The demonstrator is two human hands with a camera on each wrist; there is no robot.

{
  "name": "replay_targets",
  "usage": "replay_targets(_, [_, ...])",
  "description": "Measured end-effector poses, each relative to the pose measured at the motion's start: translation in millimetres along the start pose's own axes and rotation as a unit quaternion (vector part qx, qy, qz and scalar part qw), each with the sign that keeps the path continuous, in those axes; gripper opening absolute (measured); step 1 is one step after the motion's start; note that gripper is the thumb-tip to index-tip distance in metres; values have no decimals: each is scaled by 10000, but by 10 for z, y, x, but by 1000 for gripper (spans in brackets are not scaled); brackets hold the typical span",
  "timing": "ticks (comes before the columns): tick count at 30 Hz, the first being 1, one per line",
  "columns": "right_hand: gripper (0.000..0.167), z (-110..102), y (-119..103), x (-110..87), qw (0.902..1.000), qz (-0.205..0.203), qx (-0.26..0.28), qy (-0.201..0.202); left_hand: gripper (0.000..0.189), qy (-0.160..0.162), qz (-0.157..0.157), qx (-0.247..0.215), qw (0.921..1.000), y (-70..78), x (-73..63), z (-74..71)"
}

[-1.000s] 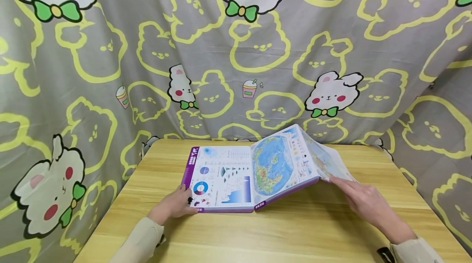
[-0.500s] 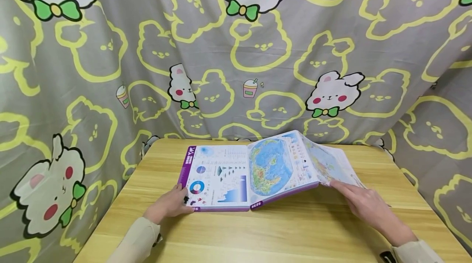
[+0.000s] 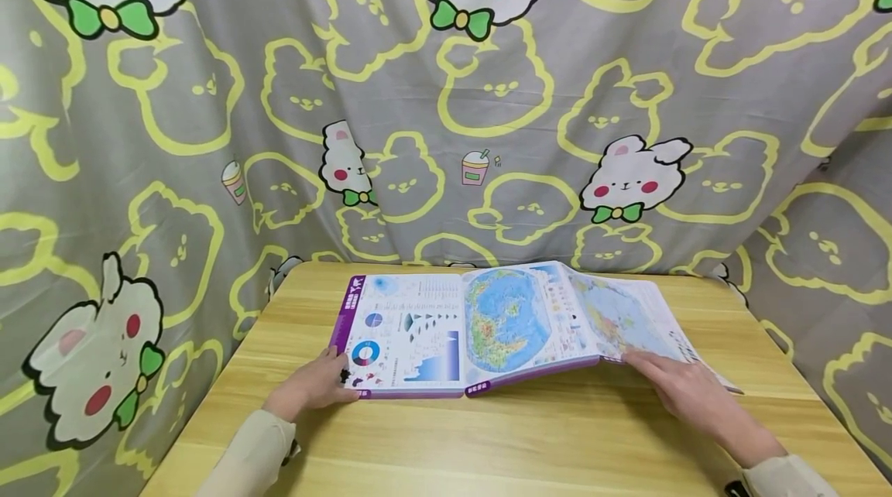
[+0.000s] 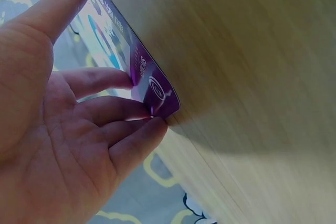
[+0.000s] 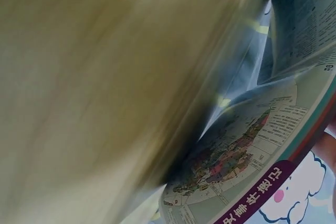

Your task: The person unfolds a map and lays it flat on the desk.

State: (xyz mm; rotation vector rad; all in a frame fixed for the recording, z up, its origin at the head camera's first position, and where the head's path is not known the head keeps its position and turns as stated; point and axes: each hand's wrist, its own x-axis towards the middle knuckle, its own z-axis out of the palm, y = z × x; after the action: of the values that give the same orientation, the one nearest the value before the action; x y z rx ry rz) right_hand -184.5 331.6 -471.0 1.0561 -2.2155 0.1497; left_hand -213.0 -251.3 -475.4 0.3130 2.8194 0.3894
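Note:
A folding map chart (image 3: 512, 319) with purple edging lies across the wooden table, its panels joined side by side. The left panel is flat, while the middle and right panels meet in a low raised ridge. My left hand (image 3: 313, 382) holds the near left corner, thumb at the near edge and fingertips along the left edge; the purple corner (image 4: 157, 90) shows close up in the left wrist view. On the right panel, my right hand (image 3: 693, 396) grips the near edge, thumb hidden. The printed underside (image 5: 231, 166) of a panel shows in the right wrist view.
The wooden table (image 3: 446, 450) extends in front of the chart and to both sides. A grey curtain (image 3: 390, 106) with yellow and white cartoon animals hangs behind the table and along both sides.
The ridge between the middle and right panels has sunk, and the right panel has spread out to the right and nearer. The left panel and left hand have slid slightly left.

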Motion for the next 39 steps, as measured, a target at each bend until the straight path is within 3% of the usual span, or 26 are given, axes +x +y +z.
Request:
replay_targets(11, [50,37,12,-57,9999,48,78,-121,73,-1,26,-11,10000,-52,-2,-14])
replay_targets(20, [55,37,20,-108,9984,134,129,-528,71,-17,-18,-23,10000,-56,0,-33])
replay_targets(39, [69,124,71,-201,9948,-145,-176,-989,73,-49,29,-68,10000,-55,-24,-44])
